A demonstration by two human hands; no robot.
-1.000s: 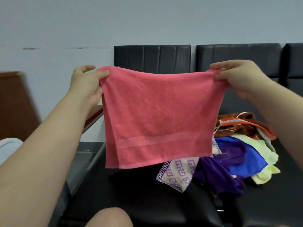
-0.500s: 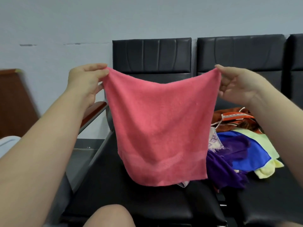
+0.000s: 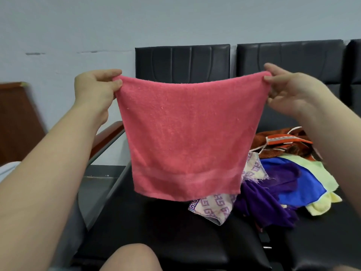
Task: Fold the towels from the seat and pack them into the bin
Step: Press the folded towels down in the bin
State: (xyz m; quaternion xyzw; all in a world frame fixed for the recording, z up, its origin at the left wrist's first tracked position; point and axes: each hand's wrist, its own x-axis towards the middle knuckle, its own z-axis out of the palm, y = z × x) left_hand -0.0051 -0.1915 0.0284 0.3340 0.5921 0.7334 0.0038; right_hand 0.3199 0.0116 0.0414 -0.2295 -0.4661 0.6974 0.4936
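A pink towel hangs spread in the air above the black seat. My left hand pinches its top left corner, and my right hand pinches its top right corner. Behind and to the right of it, a pile of towels lies on the seats: a white one with a purple pattern, a purple one, a blue one, a pale yellow one and an orange-brown one. No bin is in view.
Black padded seat backs stand against a grey wall. A wooden armrest on a metal frame borders the seat on the left. A brown wooden panel stands at far left. My knee shows at the bottom.
The towel hung slack and sagging half a second ago; now it is stretched flatter between both hands, with its lower band hanging straight. Both hands kept their corners.
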